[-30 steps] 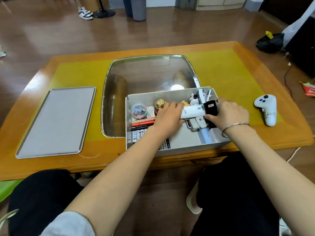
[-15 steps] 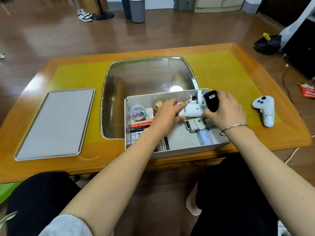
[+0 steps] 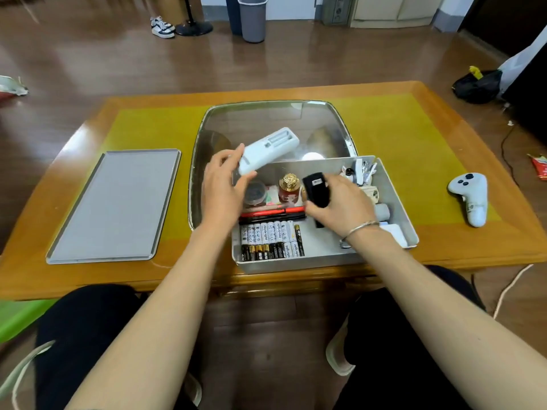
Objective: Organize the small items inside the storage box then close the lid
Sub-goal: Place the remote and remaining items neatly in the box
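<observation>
A grey storage box (image 3: 398,202) stands open at the table's near edge. Inside lie a row of several batteries (image 3: 272,239), red and black pens (image 3: 273,211), a red bottle with a gold cap (image 3: 288,187), a round clear case (image 3: 255,192) and small white items at the right. My left hand (image 3: 223,187) holds a white oblong device (image 3: 268,150) by its near end, lifted above the box's back left corner. My right hand (image 3: 340,202) grips a small black device (image 3: 316,187) over the middle of the box. The grey lid (image 3: 118,205) lies flat on the table to the left.
The wooden table has a yellow mat (image 3: 399,137) and a glass inset (image 3: 266,125) behind the box. A white game controller (image 3: 470,198) lies on the mat to the right. A cable and bags are on the floor at the right.
My left hand has lifted the white device out of the box, up and to the left. My right hand has carried the black device left, toward the box's middle.
</observation>
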